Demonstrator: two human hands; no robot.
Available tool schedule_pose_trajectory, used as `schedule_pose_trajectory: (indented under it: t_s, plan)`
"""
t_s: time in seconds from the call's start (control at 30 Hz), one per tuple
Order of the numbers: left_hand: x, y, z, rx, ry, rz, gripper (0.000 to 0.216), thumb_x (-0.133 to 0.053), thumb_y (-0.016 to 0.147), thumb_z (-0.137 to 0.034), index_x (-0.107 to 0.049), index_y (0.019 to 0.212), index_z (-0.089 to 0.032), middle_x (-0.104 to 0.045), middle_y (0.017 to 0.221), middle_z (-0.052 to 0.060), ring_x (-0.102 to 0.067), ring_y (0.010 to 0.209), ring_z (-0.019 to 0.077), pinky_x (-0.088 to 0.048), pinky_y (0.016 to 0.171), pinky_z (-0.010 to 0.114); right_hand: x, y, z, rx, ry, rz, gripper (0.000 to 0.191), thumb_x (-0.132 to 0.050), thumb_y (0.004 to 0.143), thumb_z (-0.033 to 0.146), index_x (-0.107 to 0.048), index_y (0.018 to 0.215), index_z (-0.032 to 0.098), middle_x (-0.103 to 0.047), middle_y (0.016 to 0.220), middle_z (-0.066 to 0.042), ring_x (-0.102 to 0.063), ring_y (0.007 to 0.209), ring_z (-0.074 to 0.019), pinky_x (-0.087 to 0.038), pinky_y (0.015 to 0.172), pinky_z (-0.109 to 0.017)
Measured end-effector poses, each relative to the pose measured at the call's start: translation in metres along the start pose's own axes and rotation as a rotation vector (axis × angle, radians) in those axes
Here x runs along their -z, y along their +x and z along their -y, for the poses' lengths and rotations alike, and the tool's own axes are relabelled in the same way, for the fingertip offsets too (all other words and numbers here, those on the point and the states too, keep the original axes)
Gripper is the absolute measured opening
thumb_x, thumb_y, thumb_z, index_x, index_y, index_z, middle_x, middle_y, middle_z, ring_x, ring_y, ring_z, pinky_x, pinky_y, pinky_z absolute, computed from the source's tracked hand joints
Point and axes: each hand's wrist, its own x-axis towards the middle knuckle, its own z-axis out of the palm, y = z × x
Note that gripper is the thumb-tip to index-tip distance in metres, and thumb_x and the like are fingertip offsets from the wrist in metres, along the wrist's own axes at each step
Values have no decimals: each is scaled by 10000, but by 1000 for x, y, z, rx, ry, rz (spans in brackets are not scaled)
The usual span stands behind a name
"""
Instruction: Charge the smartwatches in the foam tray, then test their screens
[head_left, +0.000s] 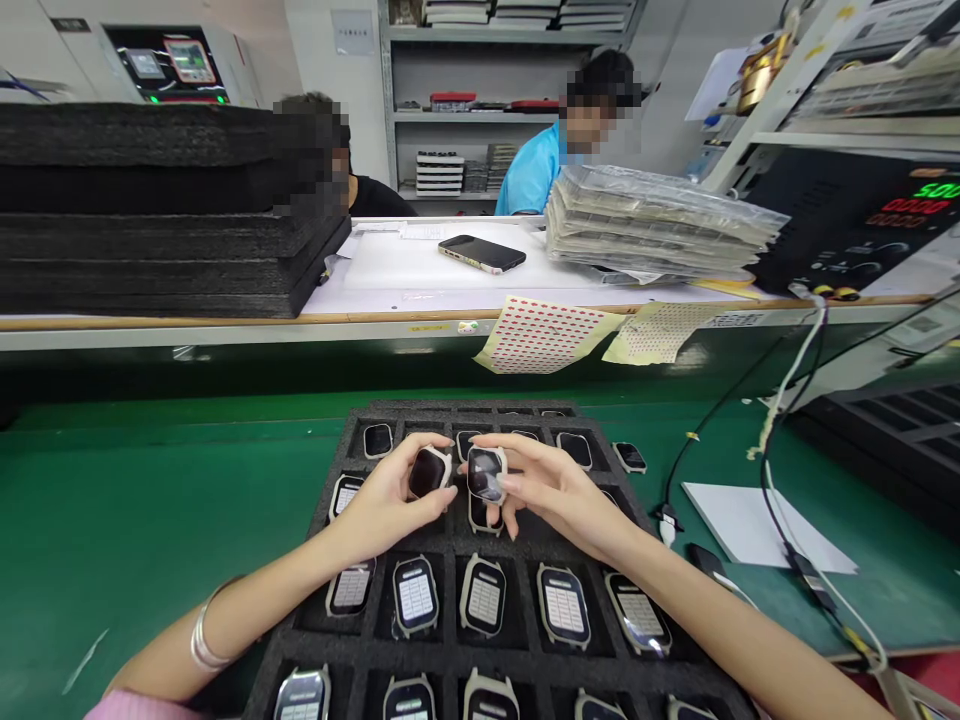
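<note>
Pinching a dark-screened smartwatch between thumb and fingers of the left hand, and pinching a glossy smartwatch in the right hand, thumb against the edge of the screen. Holding both near each other, right above a black foam tray on the green worktop. Can see loads more smartwatches down in the compartments, one to a slot in the nearer rows, plenty with lit screens and a white grid on display, text too small to read. Also spotting a loose smartwatch just beside the tray, off to the right, plus some white paper and a few cables farther over. Wearing a silvery bangle on the left forearm, btw. Up on the shelf behind: tall stack of black foam, a smartphone lying flat, a pile of clear plastic trays and a power supply with glowing digits. Got two dotted sheets hanging off its front edge too. Past all that, a person in blue and another person in black, both partly hidden.
</note>
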Motion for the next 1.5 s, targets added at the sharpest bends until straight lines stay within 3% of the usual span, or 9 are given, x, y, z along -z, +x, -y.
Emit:
schedule_pose_trajectory:
  t_s: [0.17,0.33,0.43,0.7,0.87,1.03,1.3,1.5]
  plan:
    - [3,-4,-1,-39,159,-10,377,-552,784,-96,-519,1136,-226,-566,1067,20,-532,909,175,-423,805,270,1,-2,0,-44,-28,27,326,-654,854,224,-603,1162,127,-617,600,-2,-615,531,-125,-516,506,-224]
    - [3,-3,-4,-44,149,-48,379,-546,807,-133,-493,1169,-229,-555,1060,18,-515,801,152,-430,732,256,0,-1,0,-9,15,-8,400,-695,816,243,-604,1197,159,-609,748,-14,-621,531,-123,-519,476,-233]
    - [2,-2,-3,-24,108,-24,398,-556,815,-155,-470,1197,-227,-550,977,10,-498,727,140,-433,694,258,-1,-1,1,-10,41,-7,425,-700,809,234,-599,1215,161,-587,728,-4,-625,527,-126,-515,461,-225]
    - [4,-3,-4,-66,207,1,368,-520,777,-58,-509,1101,-232,-558,1032,1,-509,945,165,-386,849,262,3,-2,0,-40,49,33,400,-694,813,223,-611,1190,118,-624,645,-18,-624,513,-140,-530,481,-244]
    - [4,-3,-7,-61,177,-33,382,-517,794,-91,-483,1150,-226,-539,961,-5,-498,790,141,-399,738,247,3,-3,1,-22,52,20,407,-699,808,228,-612,1193,128,-620,667,-11,-624,504,-135,-527,481,-242]
    - [5,-4,-9,-69,250,-42,343,-507,765,-72,-520,1082,-202,-555,974,8,-503,876,163,-385,779,252,7,-3,-1,-51,4,55,412,-691,825,237,-597,1210,125,-647,641,-23,-622,502,-137,-523,497,-250]
    - [6,-4,-7,-42,179,-76,341,-510,790,-120,-515,1118,-210,-529,907,-1,-462,676,125,-391,594,220,7,-4,1,-66,-4,50,461,-698,820,264,-574,1233,99,-661,606,-22,-622,501,-146,-523,501,-270]
    - [6,-5,-8,-56,190,-111,331,-512,801,-128,-510,1122,-211,-505,887,-5,-439,636,112,-363,539,205,7,-5,2,-77,-40,58,455,-690,828,269,-574,1228,84,-674,598,-34,-623,494,-146,-525,506,-271]
